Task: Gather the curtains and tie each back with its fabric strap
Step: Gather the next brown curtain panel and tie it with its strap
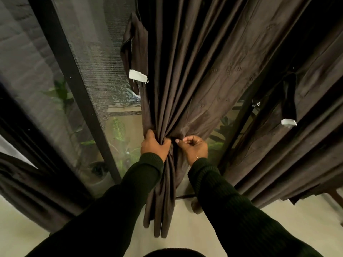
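around curtain (178, 89), both hands (155, 145), gripping

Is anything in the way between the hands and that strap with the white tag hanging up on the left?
Nothing visible blocks it. Both hands, left hand and right hand, grip the gathered curtain. The strap hangs loose above them at the curtain's left edge, with open space between.

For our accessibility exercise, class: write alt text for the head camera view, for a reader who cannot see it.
A person's left hand grips a gathered dark brown curtain while the right hand pinches its folds beside it. A fabric strap with a white tag hangs loose at the curtain's left edge, before a screened window.
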